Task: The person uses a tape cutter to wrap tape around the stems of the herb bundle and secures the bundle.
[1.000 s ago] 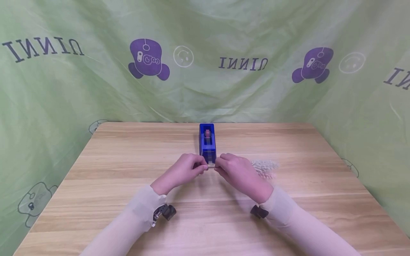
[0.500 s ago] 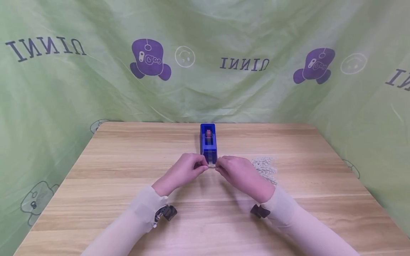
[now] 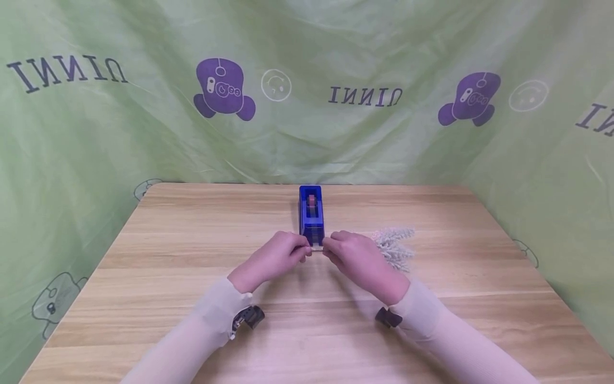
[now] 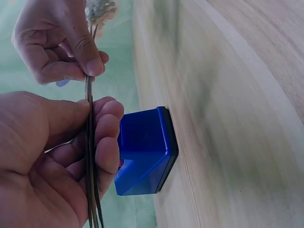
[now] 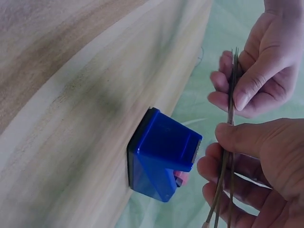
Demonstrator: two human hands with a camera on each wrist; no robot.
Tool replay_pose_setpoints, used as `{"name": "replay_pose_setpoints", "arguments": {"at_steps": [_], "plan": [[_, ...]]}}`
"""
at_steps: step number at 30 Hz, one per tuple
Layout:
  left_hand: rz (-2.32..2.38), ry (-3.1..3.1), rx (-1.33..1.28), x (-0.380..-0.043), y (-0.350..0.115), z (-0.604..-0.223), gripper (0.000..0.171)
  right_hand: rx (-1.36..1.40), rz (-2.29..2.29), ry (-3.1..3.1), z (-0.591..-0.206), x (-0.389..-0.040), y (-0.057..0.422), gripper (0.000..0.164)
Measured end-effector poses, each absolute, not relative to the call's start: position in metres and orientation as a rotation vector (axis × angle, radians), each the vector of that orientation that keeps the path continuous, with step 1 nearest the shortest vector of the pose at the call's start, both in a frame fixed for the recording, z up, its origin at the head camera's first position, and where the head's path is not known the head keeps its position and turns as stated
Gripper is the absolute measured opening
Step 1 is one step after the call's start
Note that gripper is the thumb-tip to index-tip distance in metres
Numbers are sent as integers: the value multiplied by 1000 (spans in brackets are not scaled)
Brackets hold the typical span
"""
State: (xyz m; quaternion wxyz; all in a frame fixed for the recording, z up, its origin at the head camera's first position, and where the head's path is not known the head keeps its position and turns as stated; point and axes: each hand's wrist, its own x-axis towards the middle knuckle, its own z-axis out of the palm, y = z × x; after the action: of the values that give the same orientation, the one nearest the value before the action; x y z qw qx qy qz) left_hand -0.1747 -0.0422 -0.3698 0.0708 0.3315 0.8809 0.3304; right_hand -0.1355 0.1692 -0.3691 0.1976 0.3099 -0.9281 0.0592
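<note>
Our left hand [image 3: 275, 257] and right hand [image 3: 363, 262] pinch the stems [image 4: 89, 88] close together above the table [image 3: 307, 341], seemingly to keep them bunched, flowers [image 3: 397, 248] out past the right wrist, dispenser [image 5: 164, 137] just ahead, perhaps for easy reach.

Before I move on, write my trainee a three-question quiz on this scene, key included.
1. Which hand is nearer the pale flower heads?
2. True or false: the blue tape dispenser stands on the wooden table.
3. What does the left hand hold: (a) the dispenser, (b) thin stems, or (c) the green drape?

Key:
1. The right hand.
2. True.
3. (b).
</note>
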Motion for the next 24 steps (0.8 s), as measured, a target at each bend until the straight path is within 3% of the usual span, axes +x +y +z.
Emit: {"name": "replay_pose_setpoints", "arguments": {"at_steps": [24], "plan": [[1127, 2678, 958, -175, -43, -372, 9, 793, 326, -2760, -363, -134, 170, 8]]}}
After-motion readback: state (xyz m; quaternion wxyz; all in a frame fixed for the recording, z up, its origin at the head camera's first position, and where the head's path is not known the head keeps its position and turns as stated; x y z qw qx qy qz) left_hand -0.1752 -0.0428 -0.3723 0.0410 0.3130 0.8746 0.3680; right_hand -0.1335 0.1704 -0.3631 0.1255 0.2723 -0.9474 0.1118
